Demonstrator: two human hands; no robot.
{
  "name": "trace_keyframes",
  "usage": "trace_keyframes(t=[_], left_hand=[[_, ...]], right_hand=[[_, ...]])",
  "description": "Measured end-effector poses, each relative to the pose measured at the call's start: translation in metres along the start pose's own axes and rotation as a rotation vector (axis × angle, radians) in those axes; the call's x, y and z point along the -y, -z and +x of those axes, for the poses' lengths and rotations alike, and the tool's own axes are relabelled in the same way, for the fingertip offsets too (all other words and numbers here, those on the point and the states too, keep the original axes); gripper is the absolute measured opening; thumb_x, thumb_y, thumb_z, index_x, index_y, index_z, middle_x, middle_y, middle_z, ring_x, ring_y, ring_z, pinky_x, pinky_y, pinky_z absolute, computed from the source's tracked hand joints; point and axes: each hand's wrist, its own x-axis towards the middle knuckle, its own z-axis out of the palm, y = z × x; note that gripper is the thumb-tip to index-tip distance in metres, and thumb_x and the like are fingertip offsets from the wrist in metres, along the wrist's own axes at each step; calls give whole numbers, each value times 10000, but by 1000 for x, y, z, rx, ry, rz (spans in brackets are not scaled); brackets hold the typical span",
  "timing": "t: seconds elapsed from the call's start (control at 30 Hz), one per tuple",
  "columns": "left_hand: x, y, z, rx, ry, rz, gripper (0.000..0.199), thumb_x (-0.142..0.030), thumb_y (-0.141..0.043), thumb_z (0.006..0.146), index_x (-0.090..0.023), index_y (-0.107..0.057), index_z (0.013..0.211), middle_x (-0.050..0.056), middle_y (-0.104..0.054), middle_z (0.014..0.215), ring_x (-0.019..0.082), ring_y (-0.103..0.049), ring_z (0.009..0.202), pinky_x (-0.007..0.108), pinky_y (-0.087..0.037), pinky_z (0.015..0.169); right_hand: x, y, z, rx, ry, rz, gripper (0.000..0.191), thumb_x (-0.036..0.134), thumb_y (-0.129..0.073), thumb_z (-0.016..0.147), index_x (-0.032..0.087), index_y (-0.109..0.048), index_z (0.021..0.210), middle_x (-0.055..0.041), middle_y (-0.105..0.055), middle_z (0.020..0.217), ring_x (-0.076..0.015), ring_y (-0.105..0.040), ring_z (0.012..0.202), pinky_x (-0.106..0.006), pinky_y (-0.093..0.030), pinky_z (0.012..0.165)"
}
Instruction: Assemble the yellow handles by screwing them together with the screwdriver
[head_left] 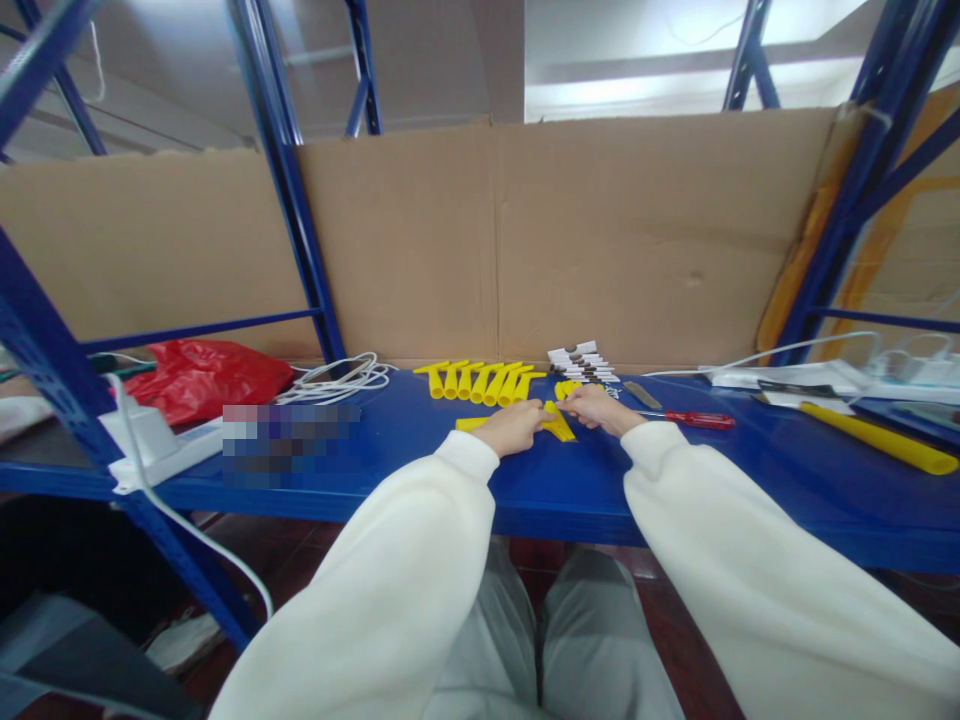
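Observation:
My left hand [511, 428] is wrapped around the handle of a yellow T-shaped plastic scraper [559, 424], its flared head pointing right. The handle's end sticks out to the left of my fist. Close to the head, my right hand [594, 408] has its fingers pinched together; whatever is in them is too small to make out. Behind the hands lies a row of several like yellow scrapers [480, 384]. Small yellow pieces [568, 388] lie just beyond my right fingers. Several black-and-white strips [583, 362] are fanned out behind them.
A screwdriver [697, 420] with a red handle and a flat grey piece [643, 395] lie right of my hand. Farther right are a long yellow tool [877, 438] and a power strip [795, 378]. At left are white cable [337, 380] and a red bag [210, 380]. Cardboard [600, 230] backs the blue bench.

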Motion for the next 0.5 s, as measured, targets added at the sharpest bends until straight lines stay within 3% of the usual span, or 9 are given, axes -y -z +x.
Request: trace_keyframes(t=[0.17,0.33,0.5], left_hand=[[2,0,-1,-111,-14,31,420,-100,-388,951,-169,-653,1270,126,-622,1123,224,-605,1104,345,-477,985],[3,1,-1,-200,-13,60,503,-34,-378,912,-182,-601,1338,121,-618,1144,223,-581,1125,367,-463,1014],[5,0,1,-266,-36,78,517,7,-385,875,-169,-616,1303,124,-634,1129,229,-594,1107,401,-470,1020]], right_hand=[[1,8,-1,-38,-7,216,224,225,-659,850,184,-490,708,73,-435,544,-47,-349,436,-166,-250,404],[0,16,-1,142,36,356,102,210,-667,832,172,-596,770,11,-600,644,-92,-525,552,-191,-394,490],[-10,21,5,317,87,425,172,203,-770,725,186,-600,743,4,-638,641,-114,-563,590,-219,-429,546]])
